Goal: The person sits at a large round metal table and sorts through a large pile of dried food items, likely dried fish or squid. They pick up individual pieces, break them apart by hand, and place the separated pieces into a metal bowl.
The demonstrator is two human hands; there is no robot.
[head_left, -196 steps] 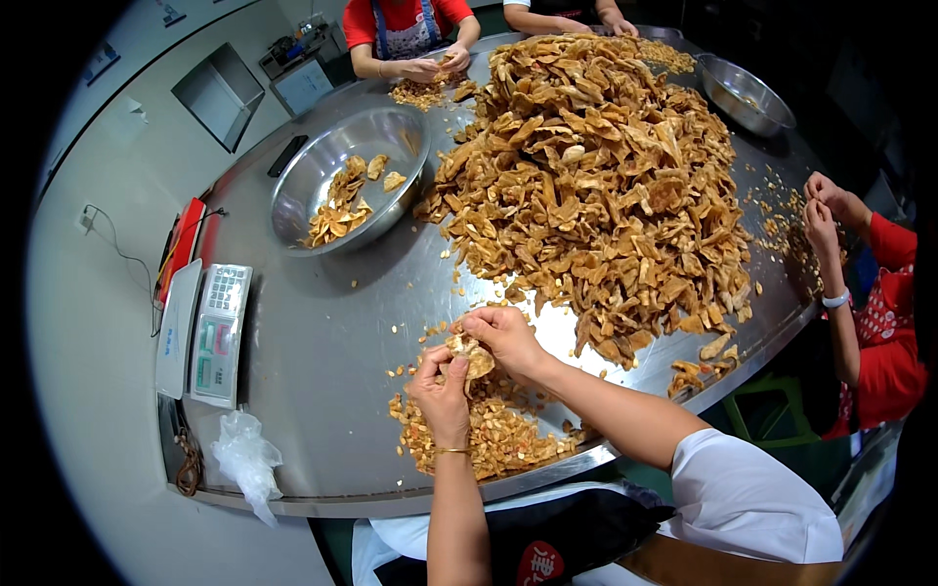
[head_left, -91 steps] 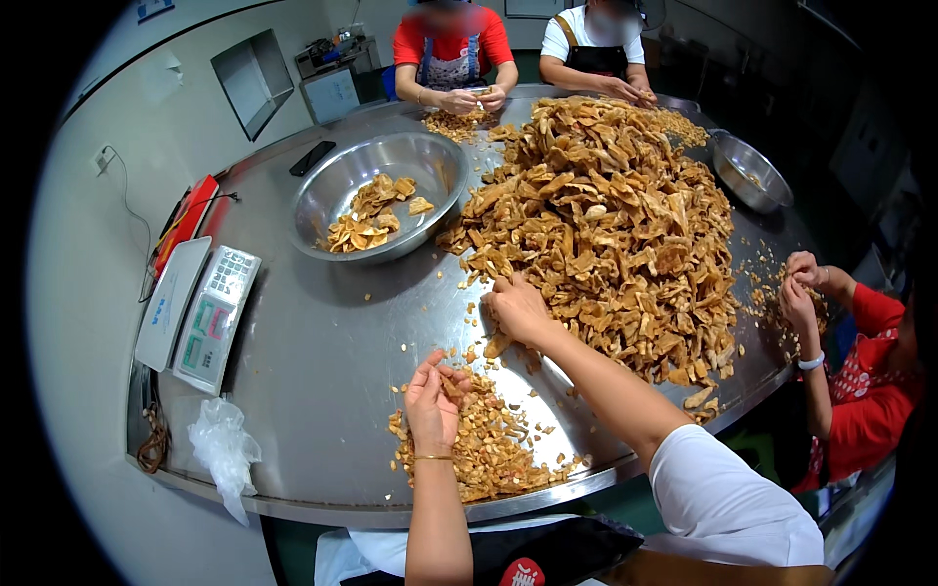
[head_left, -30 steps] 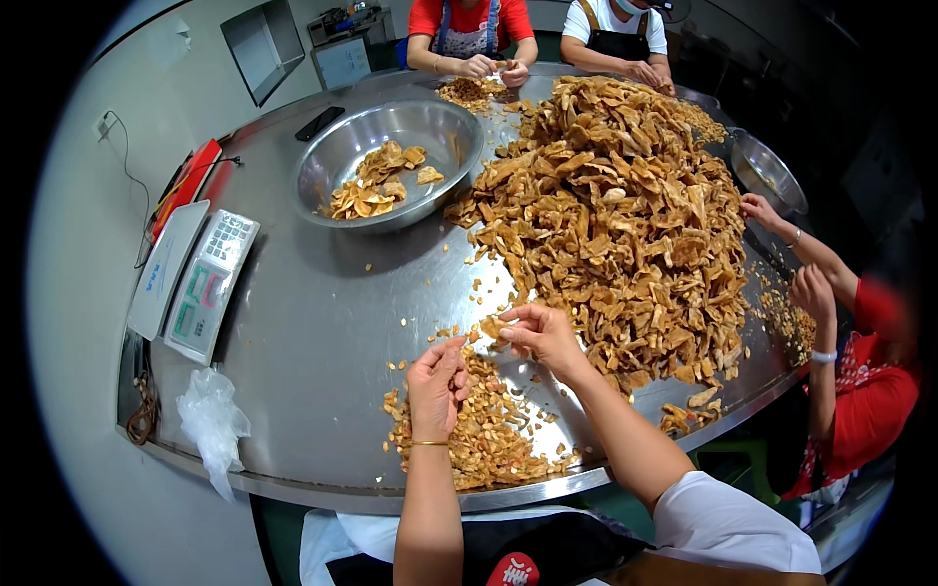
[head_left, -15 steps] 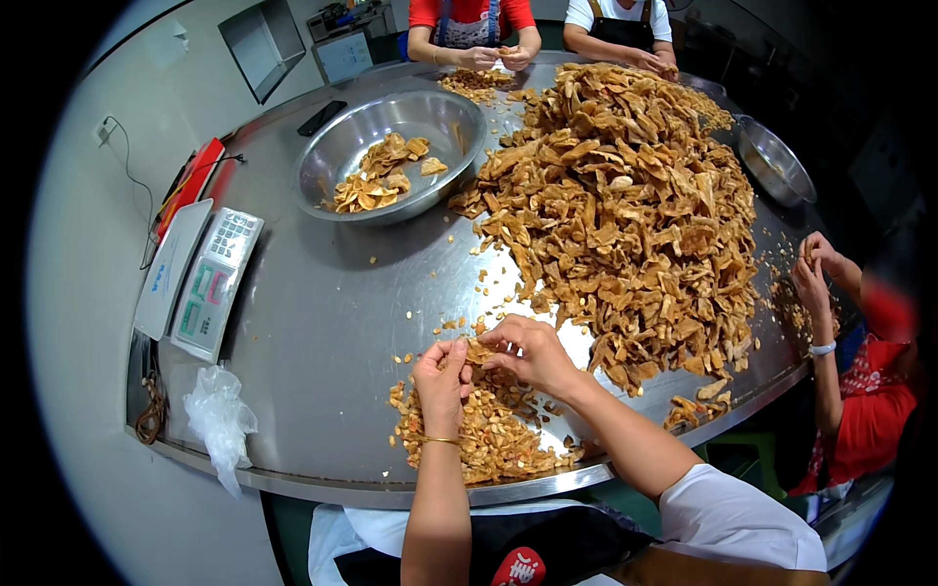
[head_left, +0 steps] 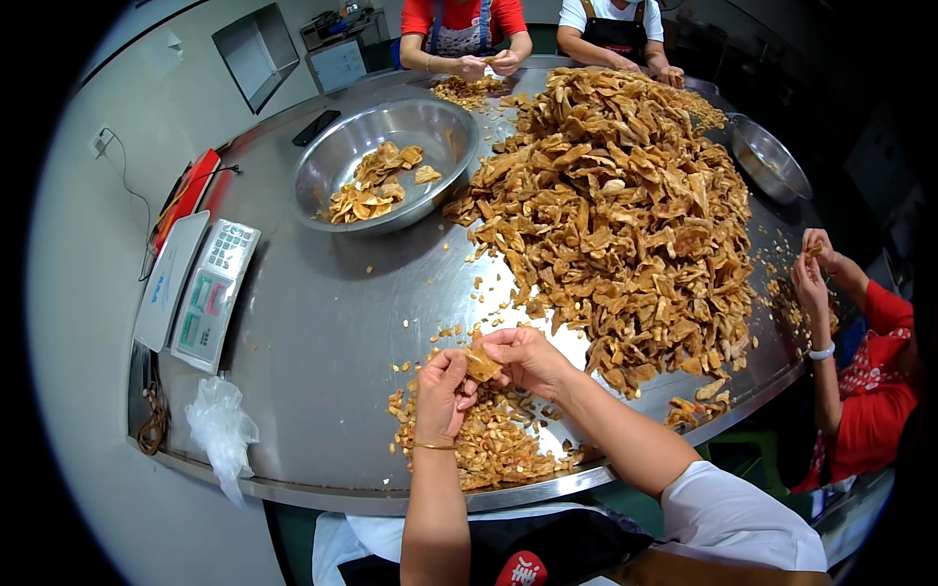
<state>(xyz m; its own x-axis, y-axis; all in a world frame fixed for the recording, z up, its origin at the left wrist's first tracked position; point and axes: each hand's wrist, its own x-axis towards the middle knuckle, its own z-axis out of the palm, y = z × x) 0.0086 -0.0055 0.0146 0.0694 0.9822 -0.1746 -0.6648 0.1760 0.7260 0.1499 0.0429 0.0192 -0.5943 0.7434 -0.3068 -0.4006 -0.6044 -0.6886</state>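
Note:
Between my two hands is one flat, golden-brown dried piece [head_left: 482, 364], like a dried slice with a wrinkled surface. My left hand [head_left: 443, 391], a thin bangle at its wrist, pinches the piece's left edge. My right hand [head_left: 529, 359] grips its right edge from the other side. Directly below both hands lies a heap of small pale-brown bits [head_left: 489, 439], looking like seeds or broken kernels, near the table's front edge. To the right rises a large pile of dried brown pieces [head_left: 625, 215].
A wide steel basin [head_left: 445, 186] holding some pieces stands on the metal table [head_left: 322, 361]. At left are a digital scale [head_left: 215, 293], a clear plastic bag [head_left: 220, 430] and a phone [head_left: 316, 128]. Another steel bowl [head_left: 767, 161] sits at right. Three co-workers handle pieces around the table.
The held piece now shows its flat face more fully between my fingers. My right hand has dropped slightly and closed in on it. The view has shifted a little.

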